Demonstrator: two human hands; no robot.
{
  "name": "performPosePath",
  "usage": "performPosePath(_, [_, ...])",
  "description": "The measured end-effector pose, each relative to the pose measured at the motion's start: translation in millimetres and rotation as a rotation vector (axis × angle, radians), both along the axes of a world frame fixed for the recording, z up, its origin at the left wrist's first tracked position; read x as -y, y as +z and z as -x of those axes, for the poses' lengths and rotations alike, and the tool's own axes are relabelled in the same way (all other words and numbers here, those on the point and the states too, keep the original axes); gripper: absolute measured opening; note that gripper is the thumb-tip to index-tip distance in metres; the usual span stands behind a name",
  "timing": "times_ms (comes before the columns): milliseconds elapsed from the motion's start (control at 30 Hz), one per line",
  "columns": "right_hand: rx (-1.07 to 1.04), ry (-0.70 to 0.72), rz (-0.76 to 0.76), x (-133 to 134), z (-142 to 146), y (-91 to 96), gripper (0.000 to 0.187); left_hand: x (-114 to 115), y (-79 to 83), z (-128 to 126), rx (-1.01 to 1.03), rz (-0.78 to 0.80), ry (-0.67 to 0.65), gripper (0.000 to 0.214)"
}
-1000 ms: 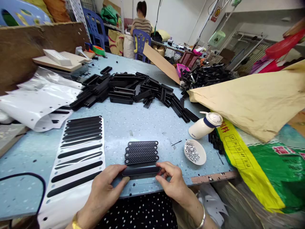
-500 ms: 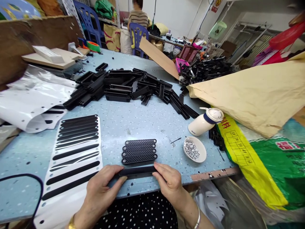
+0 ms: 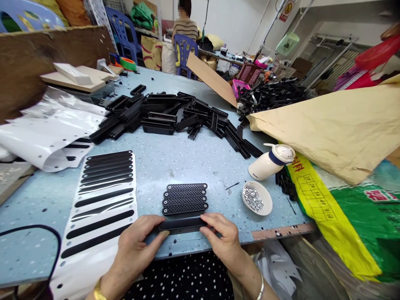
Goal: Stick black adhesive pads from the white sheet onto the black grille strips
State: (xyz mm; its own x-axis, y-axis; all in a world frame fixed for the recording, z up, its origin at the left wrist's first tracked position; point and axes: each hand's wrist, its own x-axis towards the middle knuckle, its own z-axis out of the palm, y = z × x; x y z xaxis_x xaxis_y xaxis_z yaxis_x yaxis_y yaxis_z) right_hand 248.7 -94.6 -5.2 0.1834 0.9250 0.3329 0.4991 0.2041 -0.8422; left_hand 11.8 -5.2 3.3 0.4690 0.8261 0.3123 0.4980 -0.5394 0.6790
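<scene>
A long black plastic strip (image 3: 182,225) with a smooth top lies at the table's front edge, held at both ends. My left hand (image 3: 137,246) pinches its left end and my right hand (image 3: 220,237) presses its right end. Just beyond it, several textured black strips (image 3: 185,199) lie side by side in a neat row. To the left lies a white backing sheet (image 3: 100,200) carrying several black oblong stickers.
A small white bowl of shiny screws (image 3: 256,198) and a tipped white bottle (image 3: 271,162) sit to the right. A heap of black plastic parts (image 3: 168,114) covers the table's middle. Tan paper and printed sacks (image 3: 340,133) crowd the right. Another person (image 3: 185,25) sits far back.
Both hands stay on the smooth strip at the table's edge. Only the view shifts slightly.
</scene>
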Motion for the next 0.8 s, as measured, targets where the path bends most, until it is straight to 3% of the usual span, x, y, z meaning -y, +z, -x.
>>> performPosePath(333, [-0.026, -0.007, -0.017, 0, -1, -1.0, 0.028, 1, 0.8, -1, 0.018, 0.019, 0.019, 0.015])
performPosePath(500, [-0.01, -0.045, -0.008, 0, 1, 0.3, 0.034, 5, 7.0, -6, -0.004, 0.073, 0.076, 0.02])
performPosePath(800, [0.062, -0.058, -0.009, 0, 2, -1.0, 0.023, 5, 6.7, -21, -0.073, 0.054, 0.143, 0.026])
